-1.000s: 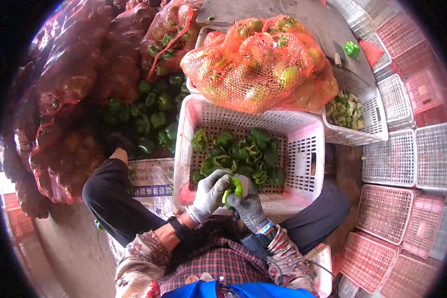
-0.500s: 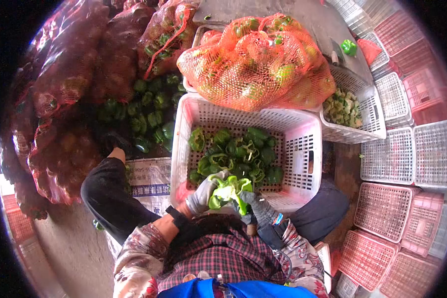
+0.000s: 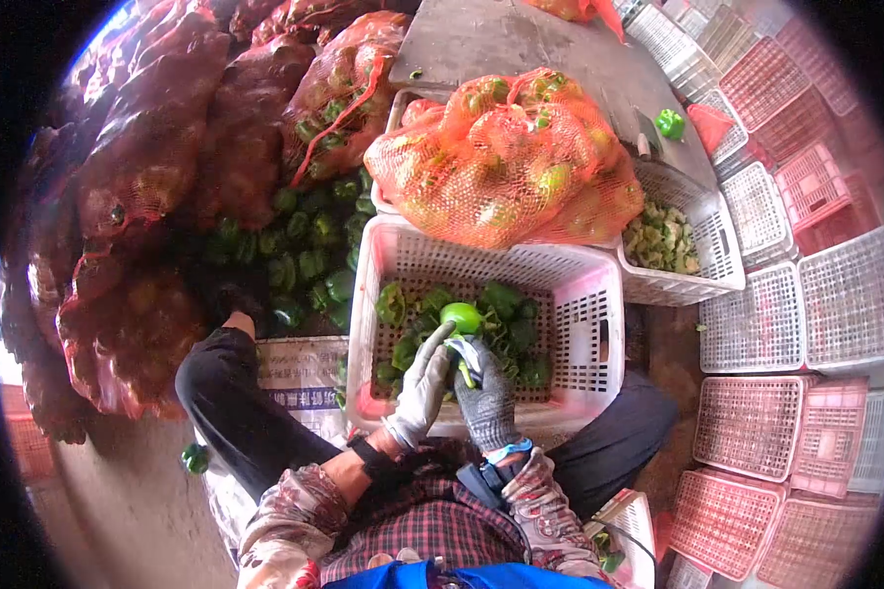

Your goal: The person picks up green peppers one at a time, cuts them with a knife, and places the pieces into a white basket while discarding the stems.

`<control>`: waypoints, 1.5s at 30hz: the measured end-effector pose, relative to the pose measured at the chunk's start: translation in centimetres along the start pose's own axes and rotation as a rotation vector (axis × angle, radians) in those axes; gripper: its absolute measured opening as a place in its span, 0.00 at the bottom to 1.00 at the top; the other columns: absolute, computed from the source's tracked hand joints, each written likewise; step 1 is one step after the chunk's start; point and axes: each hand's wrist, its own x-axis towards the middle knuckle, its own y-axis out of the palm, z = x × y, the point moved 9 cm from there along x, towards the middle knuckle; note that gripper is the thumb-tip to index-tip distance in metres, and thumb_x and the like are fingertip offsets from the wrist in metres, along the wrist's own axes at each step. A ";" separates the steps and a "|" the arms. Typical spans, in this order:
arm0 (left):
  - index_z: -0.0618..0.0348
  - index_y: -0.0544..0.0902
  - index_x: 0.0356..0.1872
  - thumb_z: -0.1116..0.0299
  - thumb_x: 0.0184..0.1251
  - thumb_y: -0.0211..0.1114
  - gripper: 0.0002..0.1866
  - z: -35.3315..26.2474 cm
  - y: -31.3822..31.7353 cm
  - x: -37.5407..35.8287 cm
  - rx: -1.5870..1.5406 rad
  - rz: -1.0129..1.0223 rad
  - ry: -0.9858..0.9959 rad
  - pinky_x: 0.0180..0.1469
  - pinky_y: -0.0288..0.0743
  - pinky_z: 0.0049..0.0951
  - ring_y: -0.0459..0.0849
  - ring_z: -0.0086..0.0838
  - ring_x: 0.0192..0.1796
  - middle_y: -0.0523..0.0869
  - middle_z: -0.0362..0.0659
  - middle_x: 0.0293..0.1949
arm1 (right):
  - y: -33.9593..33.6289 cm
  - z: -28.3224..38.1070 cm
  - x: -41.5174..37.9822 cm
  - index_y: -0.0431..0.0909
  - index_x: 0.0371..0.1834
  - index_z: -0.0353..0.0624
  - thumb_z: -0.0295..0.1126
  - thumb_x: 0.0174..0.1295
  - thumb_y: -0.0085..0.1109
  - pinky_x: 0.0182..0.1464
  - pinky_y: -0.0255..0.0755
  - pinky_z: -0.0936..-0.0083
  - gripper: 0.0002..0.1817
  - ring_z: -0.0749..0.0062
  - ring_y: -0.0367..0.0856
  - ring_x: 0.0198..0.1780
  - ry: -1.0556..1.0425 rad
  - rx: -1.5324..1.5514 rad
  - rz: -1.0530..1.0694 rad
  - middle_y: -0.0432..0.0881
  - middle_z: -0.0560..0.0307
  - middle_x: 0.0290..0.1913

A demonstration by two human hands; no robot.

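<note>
My left hand (image 3: 420,385), in a pale glove, points forward over the white crate with fingers stretched out. A bright green bell pepper (image 3: 461,316), smooth side up, lies just beyond its fingertips; whether they touch cannot be told. Beside it, my right hand (image 3: 488,401), in a grey glove, curls around a narrow yellow-green piece (image 3: 466,374) with something pale above it, too small to name. Below both hands, opened green peppers (image 3: 506,297) lie in the white crate (image 3: 589,334) between my knees.
An orange net bag of peppers (image 3: 501,162) rests behind the crate. Loose peppers (image 3: 309,236) and red net sacks (image 3: 142,147) are to the left. A crate of pale trimmings (image 3: 663,240) stands at right, near stacked crates (image 3: 751,319). A pepper (image 3: 670,124) sits on the board.
Both hands have moved forward over the crate. The opened pepper held between them, pale inside showing, is no longer seen so; a smooth green pepper now shows ahead of the left fingertips.
</note>
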 end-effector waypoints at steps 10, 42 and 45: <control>0.64 0.75 0.57 0.65 0.73 0.51 0.17 2.6 0.2 -1.6 0.028 -0.026 -0.153 0.52 0.70 0.20 0.75 0.19 0.48 0.80 0.38 0.46 | 1.2 -2.7 -1.8 0.76 0.48 0.38 0.31 0.59 0.57 0.45 0.73 0.72 0.15 0.69 0.80 0.42 0.330 0.167 0.283 0.82 0.51 0.42; 0.57 0.77 0.54 0.53 0.58 0.61 0.26 10.7 -28.6 0.0 1.016 -0.216 -0.637 0.58 0.71 0.40 0.78 0.54 0.54 0.82 0.60 0.48 | -5.4 -13.0 0.5 0.52 0.72 0.43 0.42 0.67 0.50 0.17 0.67 0.87 0.33 0.82 0.77 0.30 0.687 0.133 0.164 0.74 0.52 0.55; 0.60 0.69 0.62 0.47 0.54 0.64 0.37 12.8 -27.8 1.1 1.198 -0.217 -0.647 0.55 0.72 0.42 0.80 0.52 0.52 0.81 0.61 0.49 | -0.2 -11.8 -0.8 0.64 0.66 0.40 0.29 0.66 0.50 0.35 0.69 0.86 0.24 0.80 0.75 0.37 0.715 0.526 0.212 0.74 0.59 0.54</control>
